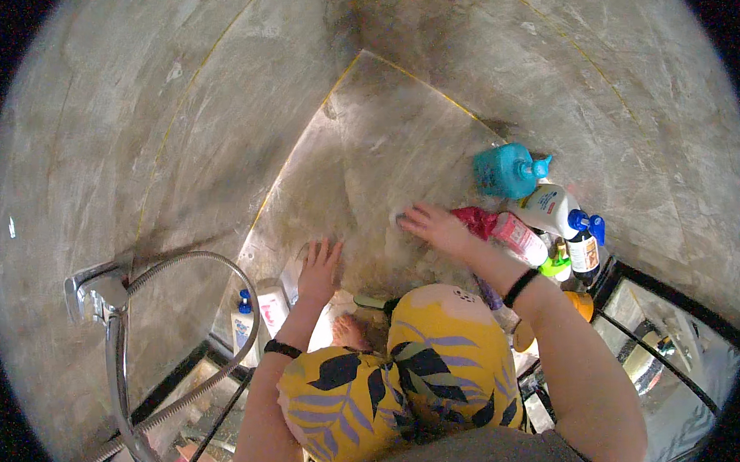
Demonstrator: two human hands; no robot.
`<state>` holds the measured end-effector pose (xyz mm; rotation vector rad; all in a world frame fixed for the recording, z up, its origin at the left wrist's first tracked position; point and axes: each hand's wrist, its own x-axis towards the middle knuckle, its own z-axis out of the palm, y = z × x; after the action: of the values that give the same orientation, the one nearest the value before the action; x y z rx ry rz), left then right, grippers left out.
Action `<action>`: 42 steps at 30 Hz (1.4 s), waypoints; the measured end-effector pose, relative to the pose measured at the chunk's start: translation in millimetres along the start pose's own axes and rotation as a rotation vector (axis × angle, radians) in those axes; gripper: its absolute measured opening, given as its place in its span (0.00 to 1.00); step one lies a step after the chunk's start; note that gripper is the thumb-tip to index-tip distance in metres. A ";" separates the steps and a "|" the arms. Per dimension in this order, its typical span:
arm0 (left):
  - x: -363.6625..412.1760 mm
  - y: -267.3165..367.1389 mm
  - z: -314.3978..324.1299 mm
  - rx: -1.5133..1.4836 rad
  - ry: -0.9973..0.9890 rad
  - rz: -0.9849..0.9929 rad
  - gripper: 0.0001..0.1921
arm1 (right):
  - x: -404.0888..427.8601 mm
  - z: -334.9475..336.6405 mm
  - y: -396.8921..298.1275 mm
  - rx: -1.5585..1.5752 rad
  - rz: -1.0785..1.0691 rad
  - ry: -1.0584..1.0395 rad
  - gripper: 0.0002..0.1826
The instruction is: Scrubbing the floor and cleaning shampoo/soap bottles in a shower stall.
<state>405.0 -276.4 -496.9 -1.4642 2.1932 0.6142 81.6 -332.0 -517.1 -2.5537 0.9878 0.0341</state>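
Note:
My left hand (pixel 319 272) rests with its fingers spread, near the left edge of the tiled floor (pixel 371 143). Further right and a little ahead, my right hand (pixel 429 225) is spread low over the same floor; a small dark and white thing (pixel 401 219) shows at its fingertips, too unclear to name. Just right of this hand lies a crumpled dark red item (pixel 477 221), with a pink bottle (pixel 518 238) beside it. A teal pump bottle (pixel 506 170) and a white bottle (pixel 548 209) stand beyond. I see no item held in my left hand.
A dark bottle with a blue pump (pixel 584 254) and a bright green item (pixel 556 264) are at right. White bottles (pixel 273 308) stand left, near a chrome shower mixer (pixel 100 292) and its looping metal hose (pixel 247 287). Black-framed glass panels (pixel 676 334) border both sides behind; walls meet ahead.

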 end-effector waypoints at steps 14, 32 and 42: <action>1.4 5.8 -13.2 -0.085 -0.019 -0.023 0.49 | 79.0 -31.3 128.7 -0.223 0.970 0.558 0.21; -0.8 -10.2 4.6 -0.280 0.087 0.060 0.47 | 187.3 -71.6 154.6 -0.136 0.821 0.470 0.19; -9.8 -26.7 5.1 -0.414 0.081 -0.032 0.45 | 193.0 -63.5 194.7 -0.222 0.666 0.440 0.24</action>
<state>433.7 -275.5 -498.7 -1.7472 2.1858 1.0648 92.1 -610.0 -559.9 -2.3365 2.0690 -0.2537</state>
